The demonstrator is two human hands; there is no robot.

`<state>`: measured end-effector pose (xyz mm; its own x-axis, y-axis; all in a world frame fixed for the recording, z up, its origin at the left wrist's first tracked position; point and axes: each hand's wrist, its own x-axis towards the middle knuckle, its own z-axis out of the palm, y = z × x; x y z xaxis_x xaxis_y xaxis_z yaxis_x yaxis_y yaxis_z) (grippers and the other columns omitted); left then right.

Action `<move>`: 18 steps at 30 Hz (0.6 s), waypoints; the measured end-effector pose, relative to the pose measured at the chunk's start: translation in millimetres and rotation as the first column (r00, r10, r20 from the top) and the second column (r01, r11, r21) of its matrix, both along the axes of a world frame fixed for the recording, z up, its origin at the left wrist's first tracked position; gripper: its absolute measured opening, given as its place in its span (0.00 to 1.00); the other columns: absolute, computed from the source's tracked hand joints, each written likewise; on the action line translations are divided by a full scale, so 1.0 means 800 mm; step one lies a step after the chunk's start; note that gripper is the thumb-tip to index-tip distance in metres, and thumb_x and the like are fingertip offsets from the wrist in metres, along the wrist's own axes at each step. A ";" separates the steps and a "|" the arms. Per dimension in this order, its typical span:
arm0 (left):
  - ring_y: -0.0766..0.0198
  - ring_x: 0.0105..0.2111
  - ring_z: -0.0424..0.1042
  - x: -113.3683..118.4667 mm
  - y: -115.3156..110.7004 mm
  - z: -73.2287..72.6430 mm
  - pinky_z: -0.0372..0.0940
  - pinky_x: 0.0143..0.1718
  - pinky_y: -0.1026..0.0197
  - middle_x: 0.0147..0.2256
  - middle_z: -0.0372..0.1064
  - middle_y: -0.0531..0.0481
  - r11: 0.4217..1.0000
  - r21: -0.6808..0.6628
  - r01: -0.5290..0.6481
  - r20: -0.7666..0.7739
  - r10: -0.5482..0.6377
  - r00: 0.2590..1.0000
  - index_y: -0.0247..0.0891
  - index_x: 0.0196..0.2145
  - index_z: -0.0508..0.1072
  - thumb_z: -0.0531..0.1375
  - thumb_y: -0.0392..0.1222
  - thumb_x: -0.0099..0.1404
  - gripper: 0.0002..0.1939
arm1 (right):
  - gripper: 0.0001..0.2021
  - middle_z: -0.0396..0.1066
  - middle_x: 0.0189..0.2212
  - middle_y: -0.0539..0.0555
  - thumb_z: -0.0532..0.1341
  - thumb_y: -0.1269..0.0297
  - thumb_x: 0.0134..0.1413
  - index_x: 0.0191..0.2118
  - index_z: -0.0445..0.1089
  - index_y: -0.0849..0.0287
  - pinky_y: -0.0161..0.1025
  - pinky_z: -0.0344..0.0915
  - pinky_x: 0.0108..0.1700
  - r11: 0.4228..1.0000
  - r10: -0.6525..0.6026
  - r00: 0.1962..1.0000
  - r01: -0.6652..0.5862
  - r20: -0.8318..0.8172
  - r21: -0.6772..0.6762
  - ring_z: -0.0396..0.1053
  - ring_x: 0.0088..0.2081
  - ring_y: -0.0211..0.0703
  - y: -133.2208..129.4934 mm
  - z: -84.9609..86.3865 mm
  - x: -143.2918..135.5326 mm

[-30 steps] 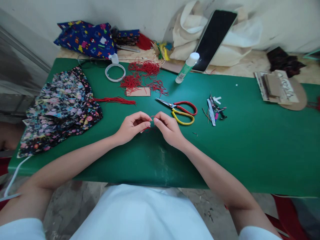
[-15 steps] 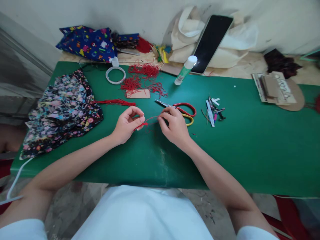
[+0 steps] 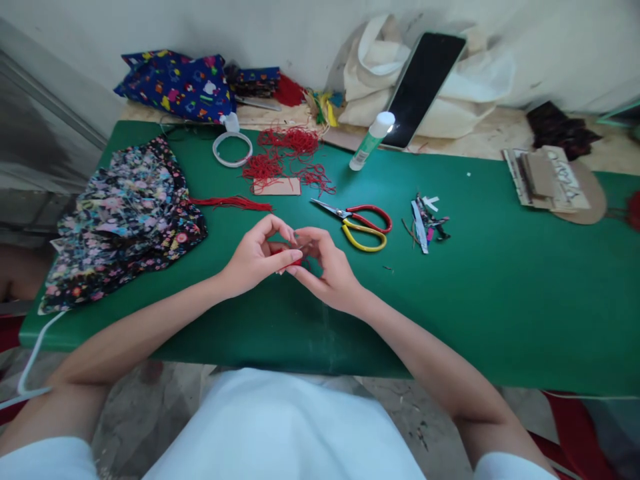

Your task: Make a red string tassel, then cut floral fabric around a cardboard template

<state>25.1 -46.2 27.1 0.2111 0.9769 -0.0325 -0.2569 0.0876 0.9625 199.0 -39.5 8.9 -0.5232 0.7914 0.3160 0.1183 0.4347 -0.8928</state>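
Note:
My left hand (image 3: pixel 245 263) pinches a small bundle of red thread (image 3: pixel 296 260) between thumb and fingers, just above the table. Up against it, my right hand (image 3: pixel 335 277) has its fingers curled round the same thread, thumb and fingertips meeting the left hand's. The fingers hide most of the bundle. Beyond my right hand lie scissors (image 3: pixel 343 214) with one red and one yellow handle, blades parted and pointing left. A red tassel (image 3: pixel 233 203) lies above my left hand, beside a flowered cloth (image 3: pixel 125 213).
Loose red threads (image 3: pixel 293 141) partly cover a small card (image 3: pixel 283 187). Behind them are a tape roll (image 3: pixel 215 149), a glue stick (image 3: pixel 367 150) and a leaning phone (image 3: pixel 425 83). Scraps (image 3: pixel 421 230) lie right of the scissors; stacked cardboard pieces (image 3: pixel 537 177) sit farther right on the green table (image 3: pixel 500 300).
My right hand has moved left and slightly toward me, from a stretched strand to the bundle, meeting my left hand. The scissors' handles now show fully.

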 end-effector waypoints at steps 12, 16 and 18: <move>0.79 0.21 0.66 -0.014 0.015 0.006 0.63 0.18 0.74 0.33 0.64 0.57 0.999 -0.045 0.019 -0.010 -0.020 1.000 0.35 0.30 0.64 0.73 0.41 0.52 0.20 | 0.09 0.77 0.31 0.50 0.51 0.63 0.70 0.44 0.66 0.58 0.29 0.60 0.28 0.868 -0.192 0.925 0.005 0.327 0.496 0.71 0.26 0.33 0.006 0.003 0.012; 0.78 0.21 0.66 -0.016 0.018 0.003 0.61 0.18 0.73 0.34 0.64 0.56 0.996 -0.071 0.059 -0.014 -0.060 0.998 0.36 0.30 0.65 0.73 0.42 0.52 0.20 | 0.10 0.76 0.25 0.48 0.52 0.64 0.70 0.39 0.69 0.58 0.30 0.57 0.26 0.797 -0.238 0.915 -0.007 0.325 0.604 0.69 0.22 0.31 0.007 0.004 0.015; 0.78 0.21 0.66 -0.016 0.019 0.001 0.60 0.18 0.73 0.32 0.64 0.56 0.994 -0.070 0.084 -0.023 -0.086 0.996 0.36 0.31 0.64 0.72 0.43 0.53 0.19 | 0.11 0.75 0.24 0.48 0.53 0.66 0.69 0.36 0.70 0.59 0.30 0.57 0.25 0.778 -0.235 0.924 -0.007 0.301 0.629 0.68 0.21 0.30 0.008 0.004 0.015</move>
<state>11.9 -31.4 27.6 0.2918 0.9506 -0.1061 -0.2209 0.1749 0.9595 211.2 -33.0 12.4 -0.6096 0.5540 0.5670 0.4469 0.8310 -0.3313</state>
